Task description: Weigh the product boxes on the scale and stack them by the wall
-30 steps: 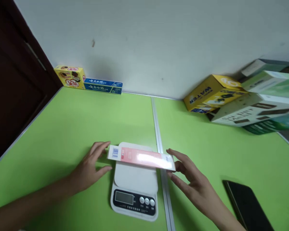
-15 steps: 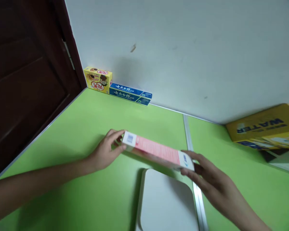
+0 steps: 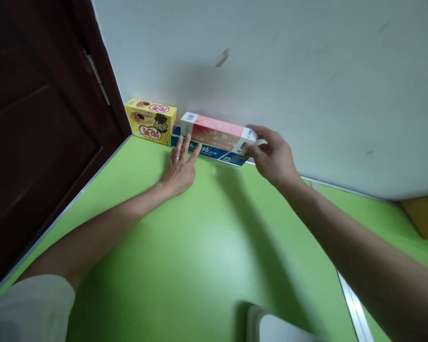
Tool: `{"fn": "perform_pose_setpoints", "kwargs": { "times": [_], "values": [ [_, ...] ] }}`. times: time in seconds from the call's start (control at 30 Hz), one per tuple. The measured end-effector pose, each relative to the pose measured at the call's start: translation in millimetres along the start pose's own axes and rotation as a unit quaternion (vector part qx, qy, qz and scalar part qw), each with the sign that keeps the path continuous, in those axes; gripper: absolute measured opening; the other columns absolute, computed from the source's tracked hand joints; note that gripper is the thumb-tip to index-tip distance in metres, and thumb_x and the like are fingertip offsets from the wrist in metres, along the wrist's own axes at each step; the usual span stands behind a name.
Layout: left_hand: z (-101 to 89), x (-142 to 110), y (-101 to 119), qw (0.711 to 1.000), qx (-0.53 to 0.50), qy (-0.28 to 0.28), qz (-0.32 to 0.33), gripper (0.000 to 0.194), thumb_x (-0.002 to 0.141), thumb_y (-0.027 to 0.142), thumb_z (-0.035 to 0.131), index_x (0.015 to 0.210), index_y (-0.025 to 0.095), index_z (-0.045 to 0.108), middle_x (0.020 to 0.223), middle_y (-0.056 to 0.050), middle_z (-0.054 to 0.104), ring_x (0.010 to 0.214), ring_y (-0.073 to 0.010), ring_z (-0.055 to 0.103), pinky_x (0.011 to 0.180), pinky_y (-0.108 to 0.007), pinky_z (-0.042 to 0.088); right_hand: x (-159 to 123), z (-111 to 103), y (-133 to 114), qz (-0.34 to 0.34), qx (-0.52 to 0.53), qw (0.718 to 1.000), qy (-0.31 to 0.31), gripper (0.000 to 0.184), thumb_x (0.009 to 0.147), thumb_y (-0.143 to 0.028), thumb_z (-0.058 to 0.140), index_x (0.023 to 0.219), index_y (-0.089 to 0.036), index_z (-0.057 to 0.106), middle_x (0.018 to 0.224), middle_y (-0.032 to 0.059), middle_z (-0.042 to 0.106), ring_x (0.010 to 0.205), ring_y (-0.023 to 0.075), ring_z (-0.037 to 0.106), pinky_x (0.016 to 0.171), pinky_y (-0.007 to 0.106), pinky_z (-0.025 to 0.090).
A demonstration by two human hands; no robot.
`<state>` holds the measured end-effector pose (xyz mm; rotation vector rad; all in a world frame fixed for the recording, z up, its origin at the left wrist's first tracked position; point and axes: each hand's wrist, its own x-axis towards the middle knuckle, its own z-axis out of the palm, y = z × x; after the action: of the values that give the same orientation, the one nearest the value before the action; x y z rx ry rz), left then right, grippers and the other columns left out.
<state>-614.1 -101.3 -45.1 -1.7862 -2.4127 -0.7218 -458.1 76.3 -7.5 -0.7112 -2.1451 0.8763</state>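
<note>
A long pink-and-white box (image 3: 216,132) lies level at the wall, above the blue toothpaste box (image 3: 231,157) and partly in front of it in view. Gripped at its right end by my right hand (image 3: 276,154), between thumb and fingers, it shows a small white flap sticking out there. My left hand (image 3: 180,172) has its fingers spread, the tips against the front of the boxes near their left end; a ring is on one finger. To the left stands a yellow snack box (image 3: 150,124) with cartoon print.
The green tabletop (image 3: 185,247) meets a pale wall (image 3: 306,85) behind the boxes. A dark door (image 3: 32,118) borders the left side. A white rounded object (image 3: 281,330) shows at the bottom, and a yellow carton (image 3: 423,213) at the right edge.
The pink box has moved from above the white object to the wall, over the blue toothpaste box. My left hand has let go of its end and spread its fingers; the view has shifted.
</note>
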Motion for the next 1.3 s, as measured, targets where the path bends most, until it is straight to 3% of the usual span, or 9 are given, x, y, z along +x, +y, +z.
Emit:
{"fn": "perform_pose_setpoints", "kwargs": {
  "times": [0.17,0.43,0.63,0.83,0.97,1.03,1.1,1.2,1.3],
  "values": [
    [7.3,21.5,-8.9,0.999,0.033,-0.016,-0.02,0.07,0.086,0.016,0.048,0.149,0.016,0.019,0.16,-0.014,0.006,0.147,-0.0293,-0.001,0.116,-0.057,0.006,-0.4,17.3,12.6,0.031,-0.006,0.997,0.065,0.051,0.076,-0.022,0.058,0.126,-0.028,0.048,0.1,0.0071,0.062,0.074,0.0218,0.065,0.064,0.039,0.055],
    [12.2,20.2,-7.9,0.999,0.011,0.02,-0.035,0.075,0.085,0.024,0.053,0.149,0.01,0.017,0.16,-0.016,0.004,0.147,-0.0307,-0.005,0.118,-0.049,0.009,-16.7,22.6,1.2,0.021,0.013,0.999,0.032,0.053,0.071,-0.016,0.055,0.124,-0.02,0.052,0.112,0.0093,0.064,0.081,0.0208,0.062,0.078,0.042,0.054],
    [14.3,24.3,-11.6,0.999,-0.019,0.038,-0.028,0.079,0.082,0.024,0.057,0.149,0.011,0.016,0.16,-0.017,0.001,0.146,-0.0318,-0.008,0.117,-0.053,0.009,-13.7,25.3,-0.4,0.029,0.023,0.999,0.005,0.052,0.072,-0.019,0.056,0.124,-0.021,0.052,0.115,0.0087,0.065,0.088,0.0231,0.062,0.084,0.045,0.052],
    [-2.2,0.5,-3.9,0.999,-0.019,0.045,-0.007,0.065,0.079,0.01,0.052,0.141,0.007,0.033,0.158,-0.02,0.012,0.147,-0.0317,0.001,0.117,-0.053,0.014,-25.6,-1.5,-18.0,0.103,0.099,0.99,-0.013,0.048,0.069,-0.024,0.061,0.116,-0.019,0.055,0.108,0.0098,0.064,0.085,0.0219,0.065,0.081,0.044,0.055],
    [-30.0,-54.6,37.9,0.997,-0.017,-0.015,0.068,0.042,0.078,0.005,0.049,0.119,0.01,0.056,0.155,-0.02,0.018,0.146,-0.0349,0.008,0.116,-0.056,0.019,-93.8,-57.4,-57.4,0.111,0.095,0.968,-0.203,0.035,0.08,-0.031,0.057,0.111,-0.016,0.06,0.099,0.0105,0.07,0.087,0.0221,0.067,0.084,0.044,0.054],
    [-50.4,-84.3,70.9,0.991,-0.028,-0.059,0.119,0.035,0.079,0.006,0.05,0.112,0.011,0.061,0.154,-0.019,0.02,0.145,-0.036,0.009,0.115,-0.057,0.02,-138.9,-88.1,-80.7,0.123,0.066,0.931,-0.337,0.036,0.084,-0.031,0.054,0.115,-0.014,0.06,0.103,0.0123,0.071,0.09,0.0227,0.067,0.084,0.043,0.055],
    [-73.9,-107.2,108.7,0.974,-0.05,-0.134,0.178,0.027,0.081,0.009,0.05,0.105,0.013,0.064,0.145,-0.018,0.036,0.141,-0.0341,0.022,0.114,-0.055,0.025,-180.0,-115.6,-104.5,0.122,0.022,0.892,-0.434,0.039,0.084,-0.028,0.054,0.12,-0.014,0.06,0.112,0.0136,0.069,0.097,0.0242,0.066,0.087,0.043,0.053],
    [-104.4,-127.5,166.9,0.917,-0.09,-0.312,0.23,0.017,0.085,0.017,0.052,0.093,0.016,0.066,0.111,-0.011,0.061,0.115,-0.0271,0.052,0.101,-0.046,0.043,-224.2,-146.5,-136.3,0.092,-0.024,0.87,-0.484,0.047,0.081,-0.019,0.059,0.128,-0.017,0.058,0.123,0.0136,0.063,0.109,0.0254,0.06,0.095,0.041,0.048],
    [-117.9,-141.9,217.3,0.861,-0.065,-0.431,0.261,0.016,0.083,0.022,0.057,0.092,0.015,0.068,0.101,-0.011,0.064,0.099,-0.0271,0.058,0.09,-0.043,0.048,-251.5,-163.7,-158.0,0.028,-0.049,0.881,-0.47,0.04,0.079,-0.013,0.06,0.119,-0.014,0.064,0.116,0.0145,0.065,0.111,0.0251,0.057,0.097,0.037,0.045]
  ]
}}
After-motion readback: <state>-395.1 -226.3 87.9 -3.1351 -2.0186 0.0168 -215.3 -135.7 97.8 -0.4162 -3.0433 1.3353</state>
